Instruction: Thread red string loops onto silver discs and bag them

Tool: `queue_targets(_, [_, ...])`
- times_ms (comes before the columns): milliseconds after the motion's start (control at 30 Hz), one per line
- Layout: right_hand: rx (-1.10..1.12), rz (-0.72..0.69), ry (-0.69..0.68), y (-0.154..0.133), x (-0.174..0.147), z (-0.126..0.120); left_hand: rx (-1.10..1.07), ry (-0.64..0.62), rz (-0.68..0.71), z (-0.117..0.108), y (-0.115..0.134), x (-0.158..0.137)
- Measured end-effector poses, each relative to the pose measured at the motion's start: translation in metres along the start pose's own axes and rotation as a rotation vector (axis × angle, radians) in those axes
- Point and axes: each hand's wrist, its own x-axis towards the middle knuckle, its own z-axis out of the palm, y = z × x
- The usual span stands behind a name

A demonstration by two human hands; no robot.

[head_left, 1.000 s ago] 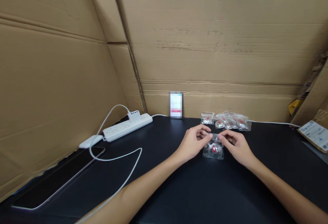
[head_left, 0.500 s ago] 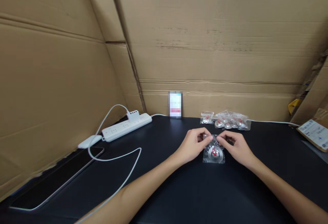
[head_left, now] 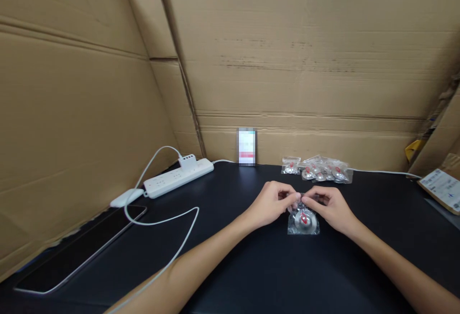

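A small clear plastic bag [head_left: 292, 229] hangs or rests low over the black table, its top edge between my two hands. Inside it lies a round silver metal disc [head_left: 311, 223] with a red cord or tag at its centre. My left hand [head_left: 275, 203] pinches the bag's upper left edge between thumb and fingers. From the other side, my right hand [head_left: 328, 206] grips the upper right edge the same way. The two thumb tips almost meet at the bag's mouth, and the fingers hide part of that edge.
Behind my hands lie several bagged silver discs [head_left: 325, 169] and a smaller bag [head_left: 291, 165]. A phone [head_left: 247, 146] leans on the cardboard wall [head_left: 309, 79]. Leftward are a white power strip [head_left: 168, 182], a tablet [head_left: 82, 252] and a cable crossing my left forearm. A labelled parcel [head_left: 440, 187] sits right.
My thumbs have come closer together at the bag's top edge. The bag with its disc has shifted slightly toward me and to the right.
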Motion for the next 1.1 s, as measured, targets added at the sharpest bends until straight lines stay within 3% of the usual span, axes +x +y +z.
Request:
queue_targets(233, [0.074,0.104,0.042,0.002,0.003,-0.002,-0.027,-0.076,-0.056,-0.013,-0.005,0.005])
queue_targets(400, [0.075,0.106,0.081,0.001,0.002,-0.005,-0.068,-0.08,-0.06,-0.006,-0.006,0.002])
queue_targets(600, [0.09,0.095,0.014,0.0,0.002,-0.001,-0.074,-0.088,-0.05,0.0,-0.009,0.003])
queue_targets(1100, [0.109,0.178,-0.052,0.009,0.004,-0.005,0.079,-0.298,-0.104,-0.029,-0.018,0.008])
